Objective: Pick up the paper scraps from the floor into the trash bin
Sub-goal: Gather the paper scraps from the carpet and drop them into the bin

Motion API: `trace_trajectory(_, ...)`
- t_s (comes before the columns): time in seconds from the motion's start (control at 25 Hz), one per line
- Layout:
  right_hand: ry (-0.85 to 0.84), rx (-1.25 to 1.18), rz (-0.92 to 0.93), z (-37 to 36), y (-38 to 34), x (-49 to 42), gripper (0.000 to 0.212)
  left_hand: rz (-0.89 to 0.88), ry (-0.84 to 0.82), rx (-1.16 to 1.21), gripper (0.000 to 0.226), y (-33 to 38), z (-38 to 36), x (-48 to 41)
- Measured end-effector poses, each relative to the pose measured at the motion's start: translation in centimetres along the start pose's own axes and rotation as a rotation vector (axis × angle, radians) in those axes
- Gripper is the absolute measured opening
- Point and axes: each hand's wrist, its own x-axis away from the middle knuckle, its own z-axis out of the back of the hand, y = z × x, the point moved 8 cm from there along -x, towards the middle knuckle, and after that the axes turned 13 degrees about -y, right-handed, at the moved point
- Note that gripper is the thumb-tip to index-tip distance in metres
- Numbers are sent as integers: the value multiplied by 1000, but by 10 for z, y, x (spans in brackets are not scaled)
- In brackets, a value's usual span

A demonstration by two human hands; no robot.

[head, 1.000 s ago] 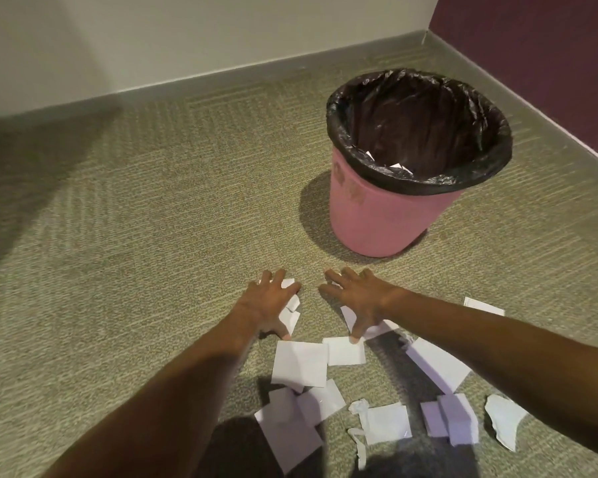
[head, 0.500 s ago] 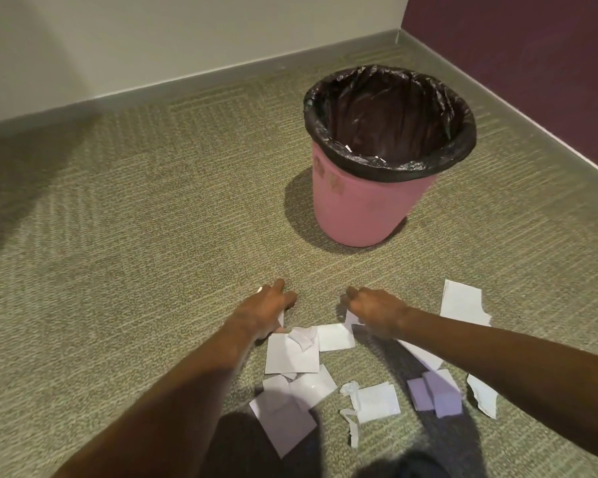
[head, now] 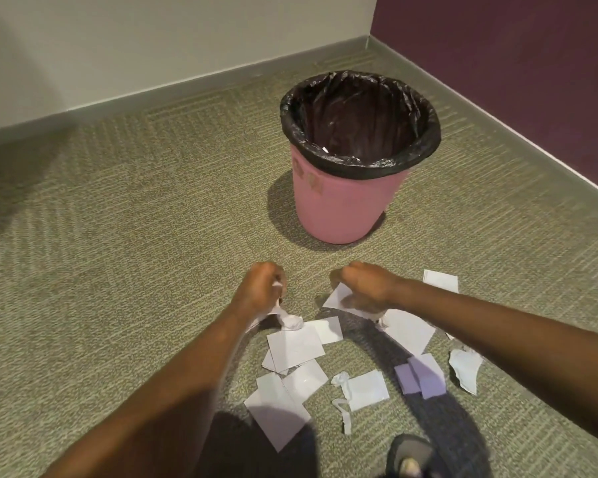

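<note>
Clutching crumpled white paper at centre frame, your left hand [head: 261, 289] is fisted; right of it your right hand [head: 363, 286] pinches another sheet. Loose paper scraps [head: 296, 346] litter the carpet [head: 118, 236] below them, while the pink trash bin [head: 342, 205] stands above, upper right.

Showing pink on the trash bin [head: 339, 208], with a glossy black liner [head: 287, 108] folding over its rim. Spreading olive-green across the carpet [head: 118, 219], woven in fine pale stripes turning direction block by block. Lying white on most paper scraps [head: 294, 346], two small pieces [head: 422, 376] tinting lilac. Standing cream on one wall [head: 152, 36], deep maroon on the other wall [head: 515, 46], grey along the baseboard [head: 187, 86].
</note>
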Motion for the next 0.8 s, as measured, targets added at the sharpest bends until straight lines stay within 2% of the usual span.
trace_trajectory(0.12,144,-120,12,48,-9,24,42,-2,242,436,16,32,57,1)
trace_trajectory(0.24,310,-325,56,107,-18,59,23,-63,423,571,10,84,118,13)
trace_trajectory(0.36,501,-527,84,168,-16,92,18,-156,572,726,10,129,174,11)
trace_trajectory(0.48,765,-752,17,218,8,115,15,-183,571,842,11,168,207,-18)
trace_trajectory(0.6,1002,-909,-182,242,50,114,14,-144,524,674,17,205,222,-50)
trace_trajectory(0.68,1011,-1043,-233,245,67,98,24,-99,500,596,25,213,224,-68)
trace_trajectory(0.8,883,-1191,-229,238,70,75,22,-63,426,530,15,216,217,-85)
